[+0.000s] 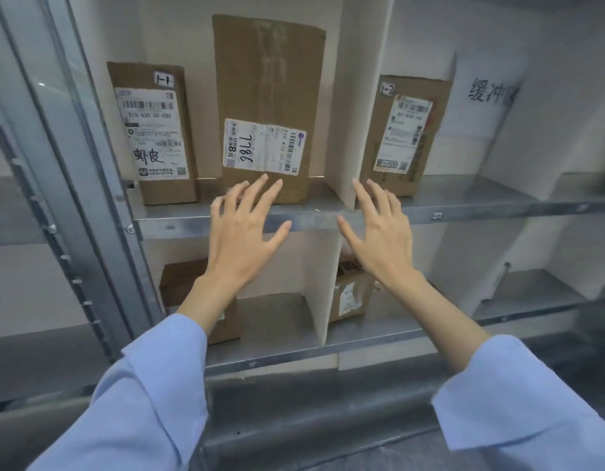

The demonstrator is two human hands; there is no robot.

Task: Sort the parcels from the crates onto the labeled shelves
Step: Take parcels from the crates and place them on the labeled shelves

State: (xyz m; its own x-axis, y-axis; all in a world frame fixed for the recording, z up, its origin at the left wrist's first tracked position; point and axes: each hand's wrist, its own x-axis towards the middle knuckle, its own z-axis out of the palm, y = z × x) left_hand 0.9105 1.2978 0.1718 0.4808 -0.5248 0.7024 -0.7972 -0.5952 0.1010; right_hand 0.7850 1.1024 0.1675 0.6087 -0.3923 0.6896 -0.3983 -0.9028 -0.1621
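A tall brown parcel (267, 96) with "7786" written on its label stands upright on the upper metal shelf (314, 220), in the left compartment. My left hand (241, 232) hovers just in front of its lower edge, fingers spread, holding nothing. My right hand (379, 232) is open too, in front of the white divider (352, 113). A smaller parcel marked 1-1 (154, 130) stands to the left. A parcel marked 1-2 (404, 134) stands in the right compartment.
On the lower shelf (294, 360) sit two more brown parcels, one on the left (182, 287) and one on the right (350, 294), split by another white divider (323, 283). A white sheet with handwriting (488, 93) leans at the far right. A metal upright (90, 198) frames the left side.
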